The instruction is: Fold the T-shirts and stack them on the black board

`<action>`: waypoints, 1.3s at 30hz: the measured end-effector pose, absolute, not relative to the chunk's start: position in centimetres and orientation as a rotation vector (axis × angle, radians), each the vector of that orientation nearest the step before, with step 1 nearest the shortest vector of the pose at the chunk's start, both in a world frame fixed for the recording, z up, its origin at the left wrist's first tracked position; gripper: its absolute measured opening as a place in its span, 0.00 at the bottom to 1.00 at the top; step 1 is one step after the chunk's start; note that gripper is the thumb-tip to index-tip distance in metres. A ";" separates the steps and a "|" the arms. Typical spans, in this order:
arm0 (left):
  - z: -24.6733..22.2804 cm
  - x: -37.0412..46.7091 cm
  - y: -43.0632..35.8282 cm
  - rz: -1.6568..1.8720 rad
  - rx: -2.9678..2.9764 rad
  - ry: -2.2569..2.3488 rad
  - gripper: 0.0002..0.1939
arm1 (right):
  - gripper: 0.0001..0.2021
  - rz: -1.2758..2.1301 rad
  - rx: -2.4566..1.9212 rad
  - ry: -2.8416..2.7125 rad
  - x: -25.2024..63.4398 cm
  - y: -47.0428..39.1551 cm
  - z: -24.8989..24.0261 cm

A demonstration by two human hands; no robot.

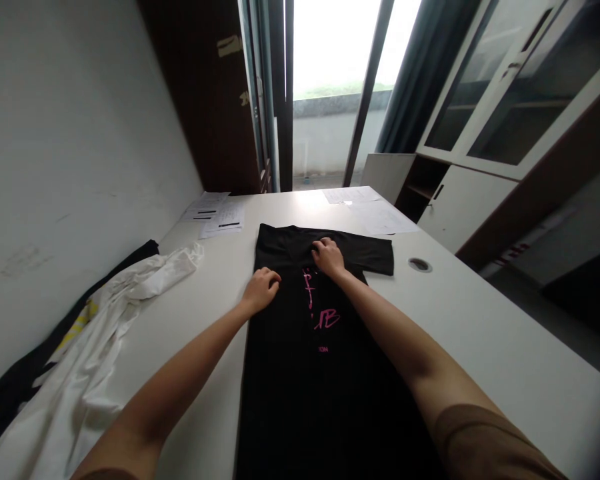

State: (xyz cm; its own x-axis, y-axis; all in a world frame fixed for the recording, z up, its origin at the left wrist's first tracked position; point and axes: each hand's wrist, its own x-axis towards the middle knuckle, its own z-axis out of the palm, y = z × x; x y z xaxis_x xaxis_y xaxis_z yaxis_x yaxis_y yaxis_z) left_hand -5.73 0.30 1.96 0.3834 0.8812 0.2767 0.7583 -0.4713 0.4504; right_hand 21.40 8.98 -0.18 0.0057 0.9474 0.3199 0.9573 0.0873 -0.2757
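Observation:
A black T-shirt (290,393) lies lengthwise on the white table, folded narrow, with pink lettering on its upper part. One sleeve (377,255) sticks out to the right near its far end. At the shirt's left edge, below the shoulder, my left hand (261,291) has its fingers curled in on the cloth. My right hand (329,257) is farther up, over the folded layer just above the lettering, with thumb and fingers closed on the fabric. The fingertips of both hands are partly hidden.
White and black clothes (105,347) lie heaped along the left wall. Paper sheets (225,217) rest at the far left of the table (480,347), with more papers (380,217) at the far right. A round cable hole (420,265) is right of the sleeve. Cabinets stand beyond.

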 end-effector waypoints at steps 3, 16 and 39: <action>1.3 -4.6 5.4 0.643 2.473 1.580 0.10 | 0.24 0.015 -1.688 -2.230 19.7 7.4 -1.6; -3.5 -2.9 18.7 0.180 2.291 1.969 0.38 | 0.29 0.172 -1.701 -2.302 19.1 6.7 -2.3; -2.7 -3.4 20.3 0.419 2.467 1.884 0.32 | 0.29 0.169 -1.739 -2.315 19.1 6.3 -2.3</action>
